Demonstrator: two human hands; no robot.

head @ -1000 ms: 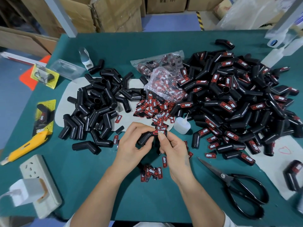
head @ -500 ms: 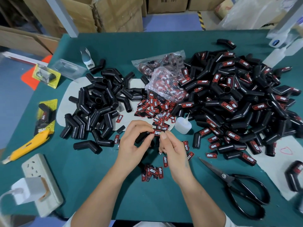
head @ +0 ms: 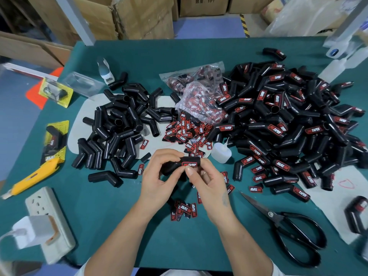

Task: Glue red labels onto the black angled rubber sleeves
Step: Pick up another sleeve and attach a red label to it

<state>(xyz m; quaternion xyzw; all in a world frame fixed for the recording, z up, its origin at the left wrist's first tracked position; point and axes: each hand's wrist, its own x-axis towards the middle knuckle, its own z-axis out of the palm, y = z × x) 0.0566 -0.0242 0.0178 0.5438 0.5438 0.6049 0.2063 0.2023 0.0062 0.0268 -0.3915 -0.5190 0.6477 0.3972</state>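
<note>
Low centre of the frame, the left hand (head: 159,176) is curled round a black angled sleeve (head: 175,166), held just above the worktop (head: 199,246). The right hand (head: 207,182) pinches the same sleeve at its upper end, thumb pressing beside a red label (head: 189,164) that already sits on it; this piece looks to be at the press-down stage. Loose labels (head: 185,209) lie below the hands, more (head: 187,130) above them beside a small glue bottle (head: 221,152). Middle left, a heap of bare sleeves (head: 119,126) remains undone. Right of centre and far larger, the labelled heap (head: 288,120) suggests the job is well past half. At the top centre, bags of labels (head: 199,86) hold further stock.
</note>
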